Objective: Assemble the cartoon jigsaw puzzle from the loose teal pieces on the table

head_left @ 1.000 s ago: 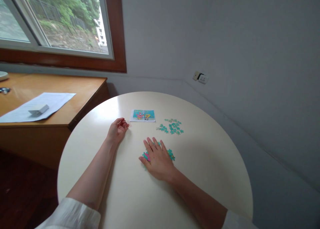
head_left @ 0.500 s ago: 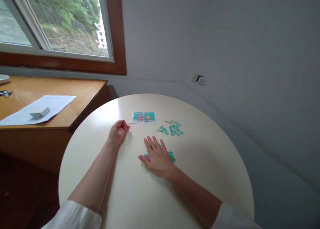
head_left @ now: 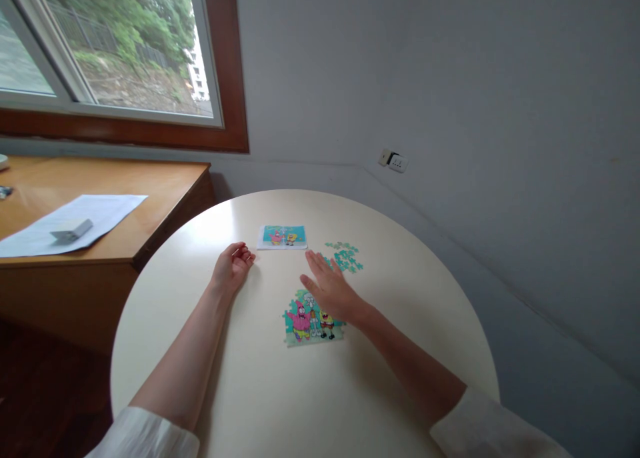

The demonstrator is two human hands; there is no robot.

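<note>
Has, on one round cream table (head_left: 260, 391), one partly joined teal-and-pink jigsaw (head_left: 301, 321) and one uncountable scatter of loose teal pieces (head_left: 345, 257). Shows left hand (head_left: 233, 267) half-curled, empty, near one rectangular blue cartoon sheet (head_left: 283, 237); holds right hand (head_left: 334, 293) open, seemingly empty, over jigsaw edge, near pieces.

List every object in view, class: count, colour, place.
Round table: one, cream, centre
Part-built jigsaw: one, multicoloured, on table
Loose pieces: many, mostly teal, beyond jigsaw
Printed rectangular picture: one, teal/white, beyond jigsaw
Wooden desk: one, brown, left
Paper sheet: one, white, on desk
Boxy block: one, white, on paper
Cut-off items: two, white/dark, left edge
Wood-framed window: one, brown, upper left
Wall plates: two, beige/white, right
Left hand: one, white-sleeved, near picture
Right hand: one, white-sleeved, partly covering jigsaw
</note>
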